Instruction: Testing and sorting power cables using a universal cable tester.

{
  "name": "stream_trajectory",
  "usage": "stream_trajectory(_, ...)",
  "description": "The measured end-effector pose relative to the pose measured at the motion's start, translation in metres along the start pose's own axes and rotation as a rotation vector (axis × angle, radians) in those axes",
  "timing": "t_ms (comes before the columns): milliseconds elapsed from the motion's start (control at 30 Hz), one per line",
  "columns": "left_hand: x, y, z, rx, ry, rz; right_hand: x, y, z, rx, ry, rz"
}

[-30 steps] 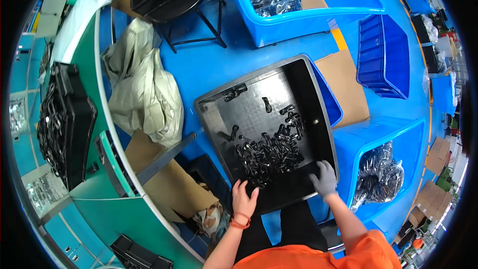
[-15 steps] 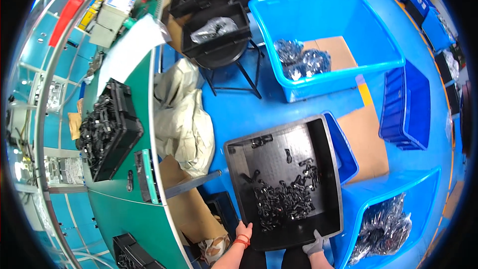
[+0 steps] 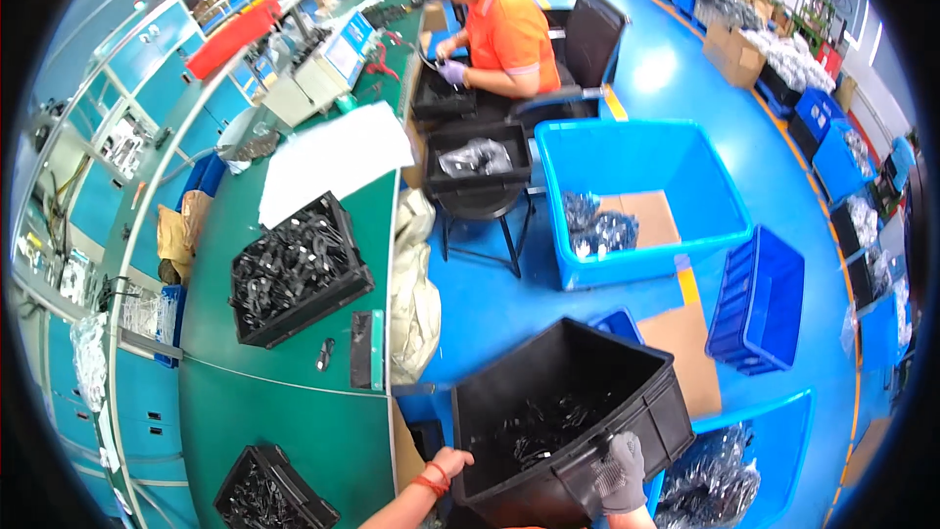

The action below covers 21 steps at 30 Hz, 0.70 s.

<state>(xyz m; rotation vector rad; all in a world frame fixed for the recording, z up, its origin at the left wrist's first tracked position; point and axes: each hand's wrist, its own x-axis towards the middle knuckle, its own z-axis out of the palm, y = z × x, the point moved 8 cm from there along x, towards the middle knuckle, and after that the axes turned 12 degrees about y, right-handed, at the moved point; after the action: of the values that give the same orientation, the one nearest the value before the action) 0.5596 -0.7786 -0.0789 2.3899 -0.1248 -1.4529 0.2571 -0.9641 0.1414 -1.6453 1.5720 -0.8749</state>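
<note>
1. Black plastic bin [image 3: 568,411]: one, lifted off the floor, tilted, small black parts inside.
2. Left hand [image 3: 448,462]: bare, grip clamped on the near-left rim.
3. Right hand [image 3: 621,471]: gloved, grip clamped on the near-right rim.
4. Handling: judged best with both grips level, to keep the parts from sliding.
5. Beyond the grips: two black trays on the green surface [image 3: 284,431].

The view swings up from looking straight down to looking out across the room. The black bin [image 3: 573,411] is no longer seen from straight above with its whole floor of small black parts showing; it now tips so its near wall faces the camera and the parts sit deep inside. The left hand [image 3: 448,462] and the gloved right hand [image 3: 619,470] move from the bin's near edge to gripping its near rim. A seated person [image 3: 494,24] at far centre comes into sight.
</note>
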Motion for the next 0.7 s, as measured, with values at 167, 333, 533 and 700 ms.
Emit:
stream_trajectory(167,-0.024,0.016,-0.019,0.029,0.117,0.142,0.004,-0.024,-0.014,0.572,0.044,0.322)
stream_trajectory(333,-0.066,0.051,-0.055,-0.047,0.245,0.266,-0.003,-0.064,-0.018,1.059,0.069,0.606)
stream_trajectory(533,-0.114,0.166,-0.108,-0.691,0.024,0.535,0.058,-0.153,-0.033,1.029,0.027,0.376)
stream_trajectory(700,-0.111,0.218,-0.143,-0.524,0.080,0.560,0.072,-0.198,-0.032,1.083,0.065,0.361)
